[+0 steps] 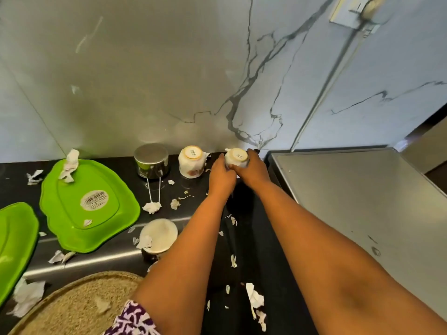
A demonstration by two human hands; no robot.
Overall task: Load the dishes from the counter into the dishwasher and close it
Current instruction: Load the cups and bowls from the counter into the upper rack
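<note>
Two white cups stand upside down at the back of the black counter [242,250]. My left hand [221,176] and my right hand [254,170] both grip the right cup [238,157] from its two sides. The left cup [192,162], with a brown pattern, stands free beside a steel tin [152,160]. A white bowl [158,234] lies upside down nearer to me. Two green plastic trays [89,206] [14,238] lie face down on the left. The dishwasher is not in view.
Torn paper scraps [254,298] litter the counter. Two white sticks [154,192] lean from the tin. A woven mat [79,303] lies at the near edge. A steel surface [350,197] adjoins the counter on the right, and a marble wall stands behind.
</note>
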